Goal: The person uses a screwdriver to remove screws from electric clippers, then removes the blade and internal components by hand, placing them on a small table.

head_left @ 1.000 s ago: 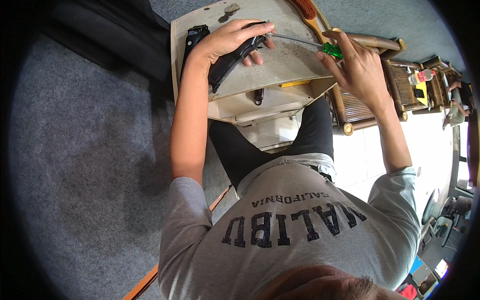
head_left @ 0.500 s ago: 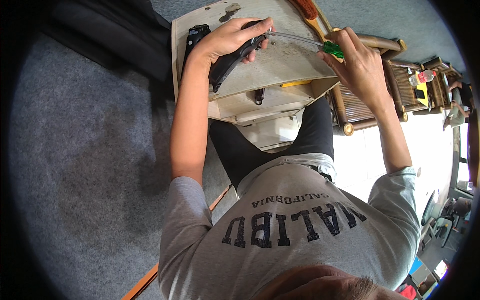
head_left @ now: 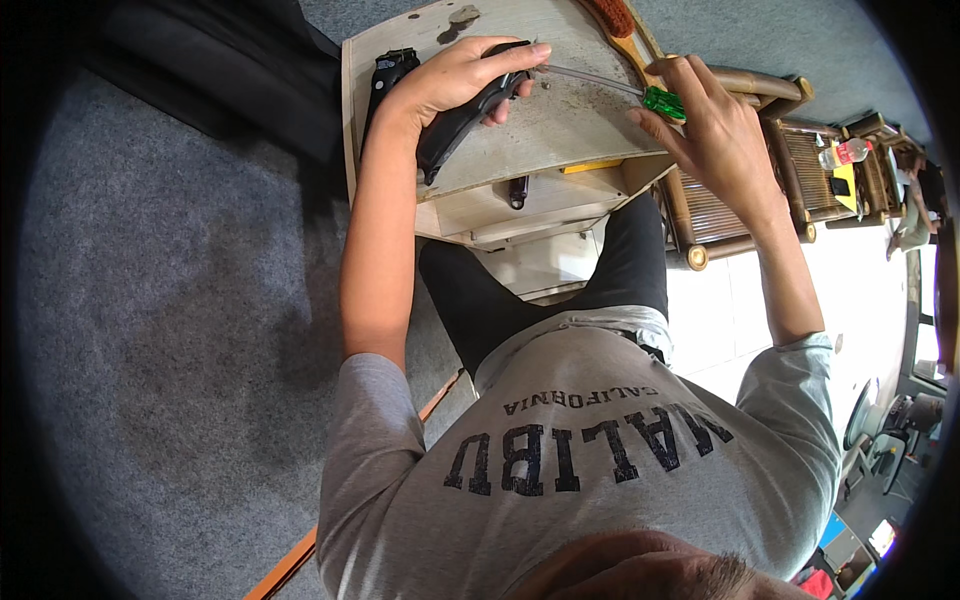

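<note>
My left hand (head_left: 470,80) is closed round a black hair clipper (head_left: 462,130), held slantwise above the pale wooden tabletop. Its thumb lies along the clipper's far end. In my right hand (head_left: 725,130) is a screwdriver with a green see-through handle (head_left: 664,103), between thumb and fingers. The thin metal shaft (head_left: 590,77) reaches left to the clipper's end by my left thumb. Whether the tip sits in a screw is too small to tell. A second black clipper (head_left: 391,72) lies on the tabletop beside my left wrist.
Hair bits and dark stains mark the wooden cabinet top (head_left: 570,135). A brush with a wooden handle (head_left: 628,48) lies at its far right edge. The open compartment below holds a small dark object (head_left: 519,192). Bamboo seating (head_left: 715,205) stands to the right, with a bottle (head_left: 845,154) farther off.
The screwdriver's handle has turned and shifted slightly left, and my right fingers have moved a little on it. My left hand and the clipper have hardly moved.
</note>
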### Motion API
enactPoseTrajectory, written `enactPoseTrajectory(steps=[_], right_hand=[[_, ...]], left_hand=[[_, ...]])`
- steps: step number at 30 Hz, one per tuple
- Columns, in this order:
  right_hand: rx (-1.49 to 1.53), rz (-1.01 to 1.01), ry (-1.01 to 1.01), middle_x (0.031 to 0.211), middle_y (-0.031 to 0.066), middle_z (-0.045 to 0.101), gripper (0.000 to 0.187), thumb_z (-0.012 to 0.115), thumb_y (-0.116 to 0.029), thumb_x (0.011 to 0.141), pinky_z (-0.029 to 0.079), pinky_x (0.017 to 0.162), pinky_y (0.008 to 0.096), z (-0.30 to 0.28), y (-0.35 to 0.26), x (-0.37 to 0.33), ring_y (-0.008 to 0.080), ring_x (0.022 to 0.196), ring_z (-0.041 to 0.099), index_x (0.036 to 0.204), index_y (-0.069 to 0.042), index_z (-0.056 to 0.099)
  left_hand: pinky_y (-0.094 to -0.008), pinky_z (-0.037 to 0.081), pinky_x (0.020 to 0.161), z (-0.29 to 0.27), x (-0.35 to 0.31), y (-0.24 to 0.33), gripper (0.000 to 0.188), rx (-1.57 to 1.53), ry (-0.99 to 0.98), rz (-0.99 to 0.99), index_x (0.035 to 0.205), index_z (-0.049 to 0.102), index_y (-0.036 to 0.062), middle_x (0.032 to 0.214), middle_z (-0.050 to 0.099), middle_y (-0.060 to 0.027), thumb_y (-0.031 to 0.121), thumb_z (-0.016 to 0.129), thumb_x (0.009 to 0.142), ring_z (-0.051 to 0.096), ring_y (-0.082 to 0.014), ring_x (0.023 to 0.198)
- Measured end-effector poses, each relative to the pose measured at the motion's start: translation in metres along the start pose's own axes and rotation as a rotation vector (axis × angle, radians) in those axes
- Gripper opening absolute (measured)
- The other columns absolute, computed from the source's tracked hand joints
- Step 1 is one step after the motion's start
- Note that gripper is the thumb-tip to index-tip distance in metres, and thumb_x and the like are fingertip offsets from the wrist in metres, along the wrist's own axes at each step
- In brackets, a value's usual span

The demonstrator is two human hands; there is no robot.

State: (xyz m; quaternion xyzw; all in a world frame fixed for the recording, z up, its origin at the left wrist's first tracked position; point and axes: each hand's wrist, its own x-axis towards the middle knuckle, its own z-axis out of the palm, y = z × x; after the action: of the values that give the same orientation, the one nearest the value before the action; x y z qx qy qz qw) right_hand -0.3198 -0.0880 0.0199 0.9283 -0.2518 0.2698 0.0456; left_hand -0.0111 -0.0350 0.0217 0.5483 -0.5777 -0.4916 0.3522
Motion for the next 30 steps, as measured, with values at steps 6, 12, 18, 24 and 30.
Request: enactPoseTrajectory(steps=[6,12,18,24,30], right_hand=[[-0.054,-0.090,0.057,0.096,0.0057,0.066,0.030,0.075,-0.030,0.099,0.062,0.062,0.0392,0.007,0.014,-0.002,0.0257,0.076,0.074,0.113,-0.007,0.062],[-0.055,-0.063,0.045,0.093,0.0088,0.070,0.033,0.073,-0.033,0.102,0.062,0.065,0.0359,0.007,0.008,-0.001,0.0244,0.075,0.074,0.114,-0.004,0.063],[-0.090,-0.072,0.044,0.092,0.0053,0.067,0.031,0.073,-0.031,0.101,0.061,0.064,0.0346,0.014,0.016,-0.005,0.0242,0.076,0.074,0.113,-0.005,0.063],[-0.111,-0.111,0.078,0.091,0.0062,0.068,0.027,0.071,-0.029,0.103,0.062,0.064,0.0358,0.007,0.012,0.000,0.0247,0.078,0.074,0.114,-0.005,0.063],[0.053,-0.021,0.064,0.095,0.0041,0.063,0.025,0.074,-0.025,0.100,0.062,0.063,0.0373,0.015,0.009,-0.002,0.0268,0.081,0.073,0.113,-0.007,0.062]], left_hand=[[-0.0234,0.055,0.050,0.001,0.000,0.001,0.047,-0.009,0.025,-0.015,0.095,0.070,0.0085,0.080,0.067,-0.0004,0.055,0.073,0.099,0.065,-0.0068,0.057],[-0.0233,0.055,0.050,0.002,-0.002,0.002,0.047,-0.009,0.034,-0.022,0.096,0.070,0.0083,0.080,0.067,-0.0005,0.055,0.073,0.098,0.065,-0.0067,0.057],[-0.0239,0.055,0.051,0.001,-0.001,0.002,0.047,-0.012,0.049,-0.030,0.096,0.069,0.0083,0.082,0.068,-0.0004,0.055,0.074,0.098,0.065,-0.0067,0.058],[-0.0240,0.054,0.051,0.000,-0.001,0.000,0.046,-0.006,0.039,-0.042,0.096,0.069,0.0082,0.083,0.068,-0.0004,0.054,0.074,0.098,0.064,-0.0068,0.058],[-0.0241,0.053,0.051,0.002,-0.002,0.003,0.045,-0.014,0.058,-0.041,0.096,0.069,0.0082,0.083,0.068,-0.0005,0.053,0.073,0.098,0.065,-0.0070,0.059]])
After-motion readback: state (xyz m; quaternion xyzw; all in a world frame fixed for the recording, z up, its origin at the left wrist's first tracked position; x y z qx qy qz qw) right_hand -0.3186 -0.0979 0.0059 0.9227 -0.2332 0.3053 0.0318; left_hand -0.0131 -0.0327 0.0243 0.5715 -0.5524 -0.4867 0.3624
